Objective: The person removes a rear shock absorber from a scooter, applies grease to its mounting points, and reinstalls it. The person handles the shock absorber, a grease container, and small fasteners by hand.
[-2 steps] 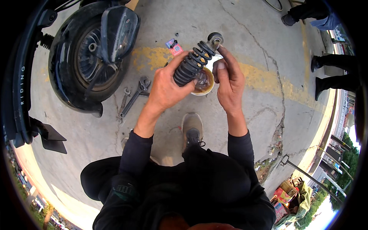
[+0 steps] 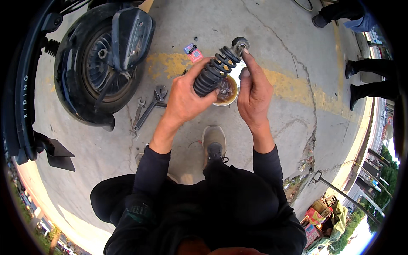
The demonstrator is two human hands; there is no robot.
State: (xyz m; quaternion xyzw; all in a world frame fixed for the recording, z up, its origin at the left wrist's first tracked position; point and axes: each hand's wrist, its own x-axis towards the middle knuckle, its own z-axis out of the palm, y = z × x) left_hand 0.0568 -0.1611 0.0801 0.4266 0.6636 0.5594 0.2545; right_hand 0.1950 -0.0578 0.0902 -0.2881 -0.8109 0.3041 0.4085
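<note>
A black coil-spring shock absorber [image 2: 217,68] is tilted up and to the right in front of me. My left hand [image 2: 185,95] is closed around its lower coils, thumb on the near side. At its upper end is a round mounting eye [image 2: 241,43], where the index fingertip of my right hand [image 2: 256,95] touches the metal. That hand's thumb stands apart from the index finger, and nothing shows gripped in it; its other fingers are partly hidden. Under the shock absorber, a white tub [image 2: 231,101] holds brown liquid and dark pieces, partly covered by my hands.
A scooter wheel [image 2: 100,68] with a dark cover stands at the left. Two wrenches, one an adjustable wrench [image 2: 148,111], lie beside it. A red and blue packet [image 2: 193,52] lies beyond my left hand. People's legs [image 2: 369,70] show at the right, above a filled bag [image 2: 331,223].
My right thumb has moved up toward the index finger. The shock absorber has shifted very slightly to the right.
</note>
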